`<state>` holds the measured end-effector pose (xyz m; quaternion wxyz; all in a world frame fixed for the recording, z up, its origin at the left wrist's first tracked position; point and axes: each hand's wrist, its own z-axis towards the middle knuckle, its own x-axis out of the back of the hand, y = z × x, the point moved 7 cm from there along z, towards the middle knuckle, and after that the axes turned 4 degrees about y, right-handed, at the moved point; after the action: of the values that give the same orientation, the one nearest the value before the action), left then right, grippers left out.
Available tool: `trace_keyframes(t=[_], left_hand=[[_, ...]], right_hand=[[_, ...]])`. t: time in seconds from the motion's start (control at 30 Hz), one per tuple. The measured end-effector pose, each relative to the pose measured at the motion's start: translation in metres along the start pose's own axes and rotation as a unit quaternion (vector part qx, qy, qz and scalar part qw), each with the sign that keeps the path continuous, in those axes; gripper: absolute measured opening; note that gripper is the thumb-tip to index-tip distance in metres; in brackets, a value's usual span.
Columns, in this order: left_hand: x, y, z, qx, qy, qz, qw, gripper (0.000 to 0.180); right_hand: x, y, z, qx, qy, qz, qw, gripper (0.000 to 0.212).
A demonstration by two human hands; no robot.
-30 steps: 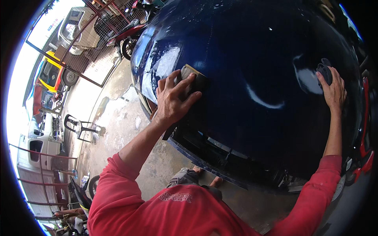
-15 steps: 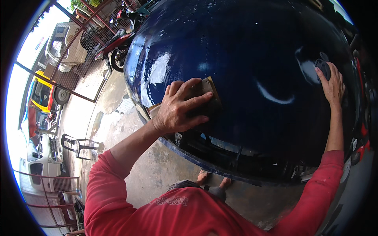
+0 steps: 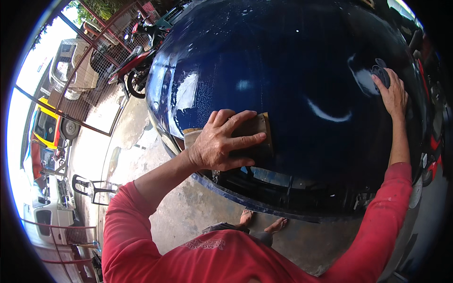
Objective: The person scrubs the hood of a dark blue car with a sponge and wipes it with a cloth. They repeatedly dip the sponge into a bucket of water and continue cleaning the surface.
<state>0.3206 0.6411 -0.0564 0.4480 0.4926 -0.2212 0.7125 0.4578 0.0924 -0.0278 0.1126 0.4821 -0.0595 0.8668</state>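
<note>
A glossy dark blue car hood (image 3: 292,56) fills most of the view, its left part wet with droplets. My left hand (image 3: 219,144) lies over a brownish piece of sandpaper (image 3: 265,128), pressing it on the hood near its front edge; the thumb and fingers spread across it, and its underside is hidden. Far to the right, my right hand (image 3: 395,96) grips a crumpled dark grey cloth (image 3: 381,77) that rests against the hood's surface. Both arms are in red sleeves.
Below the hood's front edge is an open front end with a dark blue lower bar (image 3: 226,194). A dark chair frame (image 3: 96,188) stands on the concrete floor at left. Beyond it are a red motorcycle (image 3: 130,70), a mesh fence (image 3: 87,94) and parked vehicles. My bare feet (image 3: 246,217) are below.
My left hand has slid the sandpaper nearer to me and slightly right, toward the hood's front edge. My right hand with the cloth has shifted slightly up and left in the view.
</note>
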Motion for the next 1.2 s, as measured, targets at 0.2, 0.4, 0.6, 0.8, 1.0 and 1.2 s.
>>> trace_keyframes(t=[0.2,0.4,0.6,0.8,1.0,1.2], left_hand=[[-0.029,-0.163,0.188,0.000,0.107,0.152,0.983,0.054],[-0.025,0.006,0.084,0.177,0.066,0.104,0.976,0.062],[-0.032,-0.038,0.157,0.264,0.084,0.116,0.954,0.066],[-0.046,-0.060,0.183,0.335,0.099,0.156,0.924,0.069],[-0.057,0.082,0.027,0.245,0.076,0.153,0.954,0.071],[-0.028,-0.117,0.193,0.396,0.103,0.201,0.890,0.065]], right_hand=[[0.000,0.002,0.001,-0.007,0.016,0.001,1.000,0.089],[0.001,0.000,-0.001,0.000,0.001,-0.002,1.000,0.092],[-0.013,0.004,0.002,0.004,0.021,-0.007,1.000,0.097],[-0.021,0.004,-0.002,0.039,0.057,0.008,0.998,0.096],[-0.018,0.003,-0.004,0.048,0.043,0.008,0.998,0.096],[-0.007,-0.001,-0.004,0.041,0.053,0.033,0.997,0.096]])
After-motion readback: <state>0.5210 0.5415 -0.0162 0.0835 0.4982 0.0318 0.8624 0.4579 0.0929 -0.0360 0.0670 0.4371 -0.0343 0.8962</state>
